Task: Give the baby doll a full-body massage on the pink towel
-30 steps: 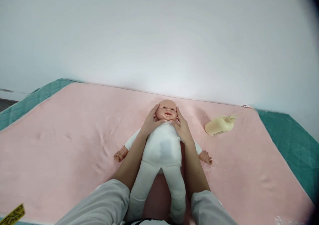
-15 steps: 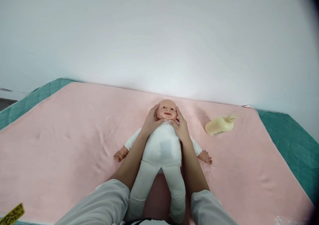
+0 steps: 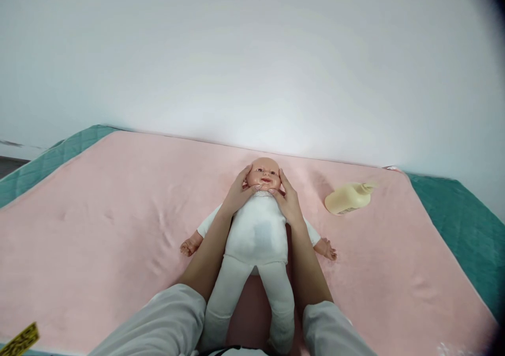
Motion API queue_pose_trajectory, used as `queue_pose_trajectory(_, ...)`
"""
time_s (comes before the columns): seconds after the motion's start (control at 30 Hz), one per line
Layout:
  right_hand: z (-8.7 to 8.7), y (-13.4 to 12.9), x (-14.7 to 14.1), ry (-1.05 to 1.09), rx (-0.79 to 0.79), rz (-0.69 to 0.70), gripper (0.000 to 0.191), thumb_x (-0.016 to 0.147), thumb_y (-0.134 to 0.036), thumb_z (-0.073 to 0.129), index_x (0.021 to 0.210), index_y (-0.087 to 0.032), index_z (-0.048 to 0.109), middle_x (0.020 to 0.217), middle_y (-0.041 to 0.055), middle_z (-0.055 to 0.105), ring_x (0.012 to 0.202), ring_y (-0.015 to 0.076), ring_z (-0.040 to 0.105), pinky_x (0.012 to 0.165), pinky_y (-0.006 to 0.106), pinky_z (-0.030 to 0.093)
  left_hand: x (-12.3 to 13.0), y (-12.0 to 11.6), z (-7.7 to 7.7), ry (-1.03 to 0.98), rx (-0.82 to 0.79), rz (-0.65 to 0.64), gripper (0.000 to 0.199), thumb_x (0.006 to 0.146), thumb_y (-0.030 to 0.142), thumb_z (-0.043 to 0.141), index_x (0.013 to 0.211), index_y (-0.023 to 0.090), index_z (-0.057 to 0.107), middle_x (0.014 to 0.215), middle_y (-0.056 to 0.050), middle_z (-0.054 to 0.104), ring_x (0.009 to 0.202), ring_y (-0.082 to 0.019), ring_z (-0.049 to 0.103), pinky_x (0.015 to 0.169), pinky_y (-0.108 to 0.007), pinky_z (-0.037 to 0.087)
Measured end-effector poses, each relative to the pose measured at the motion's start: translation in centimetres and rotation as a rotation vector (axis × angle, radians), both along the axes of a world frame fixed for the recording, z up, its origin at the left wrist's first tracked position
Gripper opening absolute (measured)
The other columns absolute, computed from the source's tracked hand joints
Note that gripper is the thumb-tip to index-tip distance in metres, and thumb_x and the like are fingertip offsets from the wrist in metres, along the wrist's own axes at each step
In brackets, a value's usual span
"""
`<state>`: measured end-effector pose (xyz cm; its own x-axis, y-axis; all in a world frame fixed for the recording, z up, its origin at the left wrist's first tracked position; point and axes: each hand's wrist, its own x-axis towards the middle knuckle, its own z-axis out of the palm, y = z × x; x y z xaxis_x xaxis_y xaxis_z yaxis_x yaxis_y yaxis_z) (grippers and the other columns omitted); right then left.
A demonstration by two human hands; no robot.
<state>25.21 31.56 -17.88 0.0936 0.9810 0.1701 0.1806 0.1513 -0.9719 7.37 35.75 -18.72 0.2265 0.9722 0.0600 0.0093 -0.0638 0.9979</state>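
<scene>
A baby doll [image 3: 258, 230] with a white cloth body lies on its back, its bald head toward the wall and its legs toward me. My left hand [image 3: 240, 190] cups the left side of the doll's head, with its thumb along the chin. On the other side my right hand [image 3: 289, 199] holds the head in the same way, its thumb near the jaw. The fingertips behind the head are partly hidden. Both doll arms stretch outward past my forearms.
A pale yellow pump bottle [image 3: 347, 199] lies on its side to the right of the doll. Under everything is a pink blanket [image 3: 98, 198] over a green quilted cover [image 3: 465, 219]. A white wall [image 3: 252, 61] rises behind. A yellow patterned strip [image 3: 20, 340] shows at the lower left.
My thumbs have shifted slightly up and apart along the doll's chin. The doll and the bottle stay in place.
</scene>
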Motion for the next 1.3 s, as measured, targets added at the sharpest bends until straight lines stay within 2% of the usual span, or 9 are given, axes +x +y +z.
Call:
queue_pose_trajectory(0.2, 0.4, -0.1, 0.4, 0.1, -0.052, 0.008, 0.084, 0.078, -0.05, 0.07, 0.148, -0.018, 0.037, 0.154, 0.0067, 0.036, 0.144, 0.0266, 0.034, 0.115, 0.042, 0.038, -0.5, 0.1, 0.2, -0.07, -0.031, -0.049, 0.083, 0.078, 0.047, 0.07, 0.149, 0.021, 0.036, 0.154, -0.011, 0.038, 0.141, -0.031, 0.037, 0.115, -0.044, 0.035)
queue_pose_trajectory(0.4, 0.1, 0.0, 0.7, 0.095, -0.056, 0.046, 0.08, 0.083, -0.048, 0.065, 0.15, -0.019, 0.032, 0.154, 0.0051, 0.037, 0.141, 0.0251, 0.04, 0.117, 0.042, 0.035, -0.9, 0.3, 0.3, -0.046, -0.079, 0.001, 0.068, 0.09, 0.061, 0.047, 0.146, 0.023, 0.043, 0.151, -0.007, 0.042, 0.142, -0.028, 0.036, 0.118, -0.045, 0.028)
queue_pose_trajectory(0.57, -0.5, 0.1, 0.6, 0.094, -0.04, 0.056, 0.087, 0.079, -0.047, 0.07, 0.151, -0.021, 0.029, 0.156, 0.0059, 0.033, 0.138, 0.0265, 0.043, 0.115, 0.043, 0.038, -0.7, 0.0, 0.7, 0.034, 0.006, -0.009, 0.069, 0.089, 0.057, 0.052, 0.147, 0.022, 0.04, 0.155, -0.005, 0.036, 0.145, -0.025, 0.031, 0.121, -0.039, 0.023)
queue_pose_trajectory(0.7, -0.8, 0.3, 0.2, -0.043, 0.012, -0.008, 0.089, 0.078, -0.047, 0.071, 0.152, -0.02, 0.028, 0.153, 0.0082, 0.04, 0.139, 0.0261, 0.042, 0.118, 0.044, 0.032, -0.1, -0.3, 0.2, 0.061, 0.006, -0.046, 0.09, 0.082, 0.051, 0.065, 0.155, 0.023, 0.019, 0.159, -0.007, 0.028, 0.146, -0.028, 0.027, 0.121, -0.042, 0.021)
queue_pose_trajectory(0.77, -0.8, 0.3, 0.0, -0.094, 0.02, -0.025, 0.09, 0.078, -0.047, 0.071, 0.152, -0.02, 0.028, 0.151, 0.0085, 0.042, 0.14, 0.0257, 0.041, 0.119, 0.045, 0.03, 0.2, -0.3, -0.3, 0.031, 0.021, -0.052, 0.098, 0.079, 0.048, 0.07, 0.156, 0.024, 0.014, 0.159, -0.009, 0.026, 0.147, -0.03, 0.026, 0.121, -0.045, 0.02)
queue_pose_trajectory(0.97, -1.0, 0.4, -0.1, -0.15, 0.05, -0.052, 0.087, 0.079, -0.048, 0.069, 0.151, -0.022, 0.029, 0.153, 0.0067, 0.039, 0.141, 0.0242, 0.039, 0.119, 0.043, 0.029, 0.6, -0.1, -0.8, -0.036, 0.053, -0.042, 0.1, 0.073, 0.04, 0.076, 0.155, 0.024, 0.02, 0.159, -0.011, 0.025, 0.146, -0.033, 0.025, 0.12, -0.048, 0.023)
queue_pose_trajectory(1.3, -1.1, 0.4, 0.1, -0.128, 0.062, -0.029, 0.081, 0.083, -0.049, 0.065, 0.151, -0.021, 0.03, 0.154, 0.0063, 0.038, 0.141, 0.0244, 0.039, 0.118, 0.043, 0.031, 0.4, 0.0, -0.2, -0.015, 0.006, -0.045, 0.098, 0.073, 0.036, 0.075, 0.154, 0.021, 0.021, 0.159, -0.014, 0.025, 0.144, -0.032, 0.031, 0.117, -0.046, 0.03)
